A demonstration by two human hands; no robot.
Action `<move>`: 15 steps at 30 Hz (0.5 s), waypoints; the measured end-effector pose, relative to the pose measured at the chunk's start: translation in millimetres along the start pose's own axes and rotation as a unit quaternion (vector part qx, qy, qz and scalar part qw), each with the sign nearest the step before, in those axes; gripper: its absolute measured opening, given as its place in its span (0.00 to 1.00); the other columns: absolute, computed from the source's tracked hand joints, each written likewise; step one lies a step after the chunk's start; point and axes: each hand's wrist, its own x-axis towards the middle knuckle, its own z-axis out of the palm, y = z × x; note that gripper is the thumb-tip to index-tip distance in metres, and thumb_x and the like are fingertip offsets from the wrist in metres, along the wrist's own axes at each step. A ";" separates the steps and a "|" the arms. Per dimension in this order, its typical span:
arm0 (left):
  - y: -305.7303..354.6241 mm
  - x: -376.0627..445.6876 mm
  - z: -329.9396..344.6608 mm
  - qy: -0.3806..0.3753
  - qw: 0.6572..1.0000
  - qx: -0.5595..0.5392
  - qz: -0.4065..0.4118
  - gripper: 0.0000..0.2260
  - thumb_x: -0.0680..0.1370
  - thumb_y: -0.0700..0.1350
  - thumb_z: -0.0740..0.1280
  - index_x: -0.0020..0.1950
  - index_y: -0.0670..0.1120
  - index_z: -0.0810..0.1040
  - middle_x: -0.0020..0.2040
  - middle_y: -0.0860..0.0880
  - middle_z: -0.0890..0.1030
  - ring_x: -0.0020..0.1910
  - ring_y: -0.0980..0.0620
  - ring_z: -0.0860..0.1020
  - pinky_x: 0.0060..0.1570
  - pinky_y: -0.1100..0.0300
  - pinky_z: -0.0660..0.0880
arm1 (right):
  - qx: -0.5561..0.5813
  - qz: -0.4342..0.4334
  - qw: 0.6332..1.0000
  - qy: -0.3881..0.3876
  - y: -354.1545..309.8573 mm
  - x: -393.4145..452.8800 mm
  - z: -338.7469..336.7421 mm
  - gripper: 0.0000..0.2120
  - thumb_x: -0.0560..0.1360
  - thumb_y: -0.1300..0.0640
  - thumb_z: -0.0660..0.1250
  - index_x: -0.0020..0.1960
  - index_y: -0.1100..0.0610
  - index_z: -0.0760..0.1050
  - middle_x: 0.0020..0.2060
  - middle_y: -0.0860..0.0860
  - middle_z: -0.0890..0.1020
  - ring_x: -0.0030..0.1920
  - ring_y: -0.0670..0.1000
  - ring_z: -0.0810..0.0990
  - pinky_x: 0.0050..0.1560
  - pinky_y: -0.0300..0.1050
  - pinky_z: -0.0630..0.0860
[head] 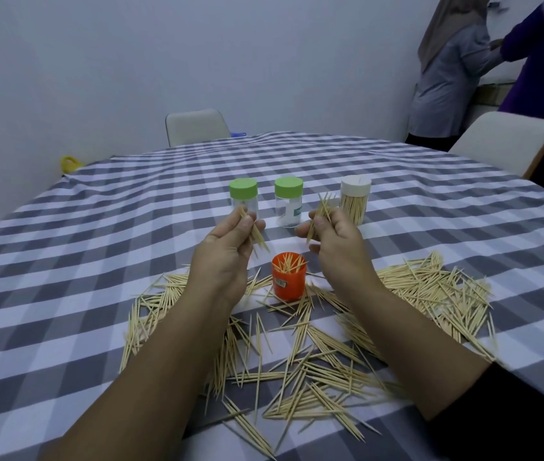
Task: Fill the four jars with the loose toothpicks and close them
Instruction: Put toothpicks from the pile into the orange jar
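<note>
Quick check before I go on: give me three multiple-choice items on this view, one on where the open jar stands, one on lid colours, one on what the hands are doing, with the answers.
1. Where does the orange jar stand?
A. Between the two forearms, nearer the person than the row of three jars
B. Behind the white-lidded jar
C. On the chair

2. How many jars have green lids?
A. None
B. Two
C. Four

3. What is the state of the two hands?
A. Both flat on the table
B. Only the left holds something
C. Each holds a bunch of toothpicks

Answers: 1 A, it sits among the loose toothpicks in front of the row. 2 B, the left green-lidded jar and the middle green-lidded jar stand beside the white-lidded jar. 3 C, the left hand and right hand each grip a bunch.
</note>
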 end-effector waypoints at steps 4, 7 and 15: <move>-7.4 -3.7 6.1 -0.014 1.000 0.000 -0.023 0.12 0.78 0.36 0.63 0.61 0.40 0.76 0.42 0.52 0.82 0.44 0.56 0.80 0.50 0.61 0.74 | 0.003 0.024 0.999 -0.033 3.5 -3.7 2.1 0.09 0.82 0.56 0.53 0.55 0.54 0.72 0.48 0.45 0.82 0.52 0.45 0.78 0.50 0.42 0.72; -14.6 -4.4 5.8 -0.020 0.997 0.064 -0.038 0.16 0.76 0.40 0.66 0.65 0.44 0.76 0.42 0.57 0.84 0.48 0.58 0.79 0.63 0.55 0.64 | 0.001 0.048 0.997 -0.058 5.7 -7.9 4.8 0.10 0.83 0.55 0.53 0.55 0.53 0.72 0.51 0.44 0.82 0.53 0.45 0.78 0.53 0.45 0.75; -24.9 -4.2 3.3 -0.039 0.995 0.067 -0.064 0.16 0.69 0.41 0.72 0.56 0.45 0.79 0.44 0.52 0.85 0.49 0.55 0.80 0.61 0.53 0.72 | -0.036 0.085 0.989 -0.111 8.9 -15.5 5.5 0.11 0.82 0.51 0.55 0.60 0.49 0.73 0.54 0.49 0.78 0.52 0.47 0.77 0.55 0.47 0.75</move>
